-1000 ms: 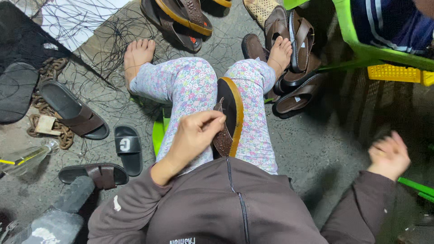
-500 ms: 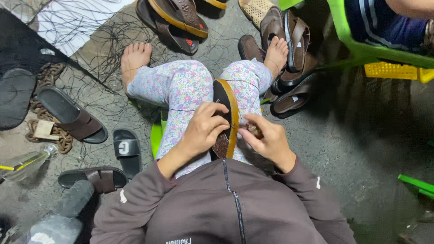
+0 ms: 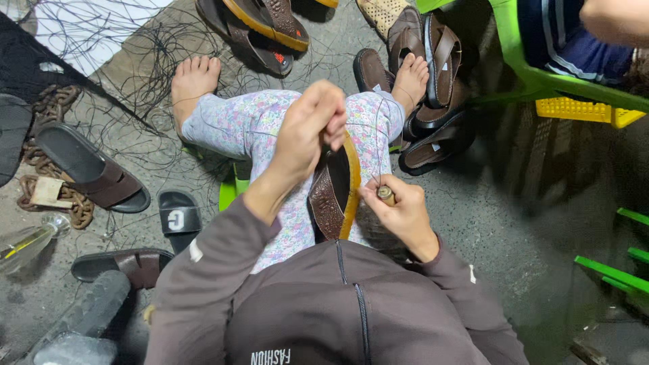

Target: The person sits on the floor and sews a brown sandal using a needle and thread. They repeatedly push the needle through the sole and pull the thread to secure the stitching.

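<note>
The right hand [image 3: 399, 209] sits closest to the body, its fingers [image 3: 405, 196] closed around a small wooden-handled tool [image 3: 386, 195] at the right edge of a brown sandal [image 3: 334, 192]. The sandal rests on the person's lap, tipped up on its side, with a tan sole edge facing right and a textured brown strap facing left. Just above it, the left hand [image 3: 311, 132] has its fingers [image 3: 331, 118] pinched together at the sandal's upper end; a thin thread [image 3: 374, 145] shows near them, though whether they grip it cannot be told. Below the hands lie legs in flowered trousers [image 3: 263, 128], stretched out over the concrete floor [image 3: 493, 223], with bare feet at the far end. To the left on the floor are a dark slide sandal [image 3: 91, 165], a black slide with a white mark [image 3: 178, 217] and a clear bottle [image 3: 27, 242]. Farther off, beside the right foot, sits a pile of brown sandals [image 3: 433, 101]. At the far right stands a green plastic chair [image 3: 534, 67] with another person seated on it.
</note>
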